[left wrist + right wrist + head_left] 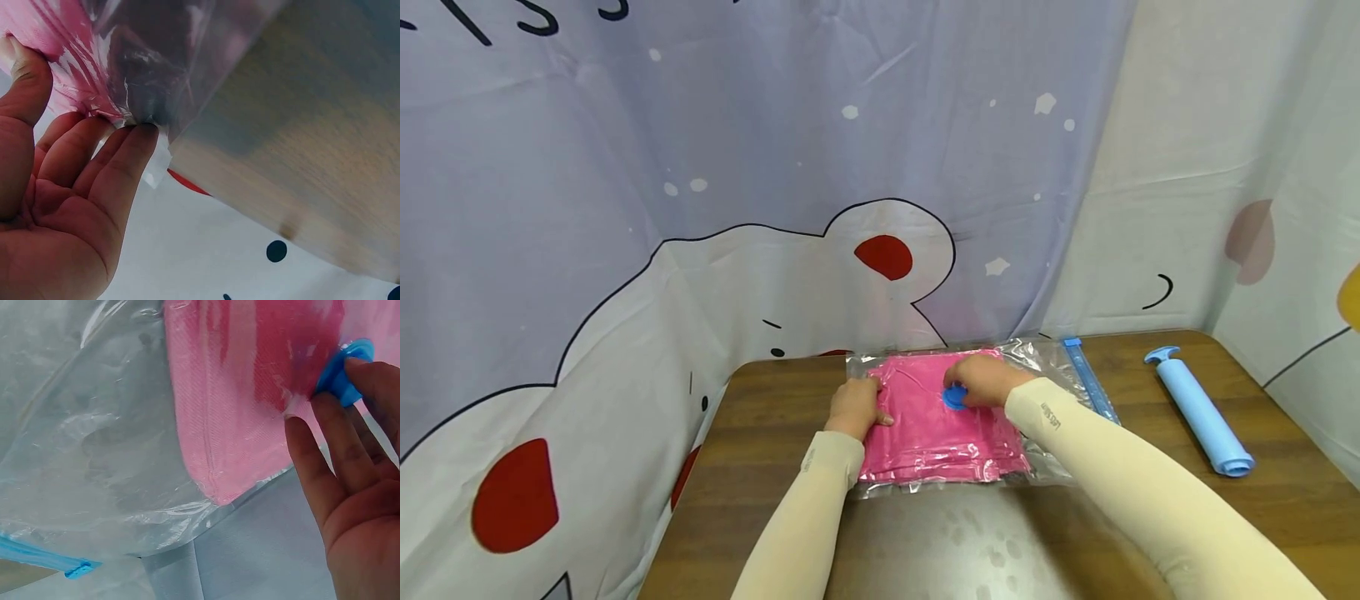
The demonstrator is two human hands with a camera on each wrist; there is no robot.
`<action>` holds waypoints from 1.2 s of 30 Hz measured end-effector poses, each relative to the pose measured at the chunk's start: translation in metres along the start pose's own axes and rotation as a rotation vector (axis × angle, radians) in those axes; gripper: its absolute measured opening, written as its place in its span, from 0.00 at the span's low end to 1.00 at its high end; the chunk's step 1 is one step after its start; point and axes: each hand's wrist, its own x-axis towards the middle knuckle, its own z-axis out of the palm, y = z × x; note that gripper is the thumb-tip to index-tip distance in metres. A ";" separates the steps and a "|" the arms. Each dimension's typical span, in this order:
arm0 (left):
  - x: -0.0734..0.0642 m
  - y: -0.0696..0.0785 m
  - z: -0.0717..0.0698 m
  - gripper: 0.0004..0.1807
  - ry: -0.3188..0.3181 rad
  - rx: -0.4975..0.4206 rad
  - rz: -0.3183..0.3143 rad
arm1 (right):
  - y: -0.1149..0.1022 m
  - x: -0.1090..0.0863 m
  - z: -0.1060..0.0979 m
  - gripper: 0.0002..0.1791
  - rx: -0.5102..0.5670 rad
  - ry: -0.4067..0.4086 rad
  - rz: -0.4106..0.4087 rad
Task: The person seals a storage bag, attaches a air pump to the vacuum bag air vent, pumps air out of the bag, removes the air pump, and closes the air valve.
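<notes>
A clear vacuum storage bag [1051, 468] lies on the table with folded pink cloth [917, 425] inside. My left hand [854, 407] holds the bag's left side, its thumb on top over the pink cloth and its fingers at the edge, as the left wrist view shows. Over the cloth, my right hand [983, 380] pinches the round blue valve cap [340, 378] between thumb and fingers. From the right wrist view I cannot tell whether the cap is still joined to its seat. A blue zip strip [1092, 379] runs along the bag's right end.
To the right of the bag lies a light blue hand pump [1202, 408] with a T-shaped handle. The brown wooden table [775, 433] has a shiny patch near the front. A printed curtain [760, 292] hangs behind and at both sides.
</notes>
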 end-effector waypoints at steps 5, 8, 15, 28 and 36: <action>-0.010 0.007 -0.010 0.44 0.009 -0.022 0.001 | -0.001 0.000 0.002 0.10 -0.009 0.005 0.013; -0.014 0.009 -0.014 0.44 0.035 -0.015 0.012 | -0.001 0.002 0.004 0.08 0.008 0.011 0.043; -0.015 0.016 -0.021 0.43 0.001 -0.004 -0.017 | 0.000 0.003 0.008 0.15 0.013 0.022 0.098; -0.008 0.004 -0.008 0.43 0.017 -0.007 -0.004 | -0.007 0.000 0.004 0.18 -0.059 0.027 -0.002; 0.001 -0.002 0.003 0.43 0.044 0.026 0.008 | -0.007 0.000 0.005 0.13 -0.092 0.039 0.017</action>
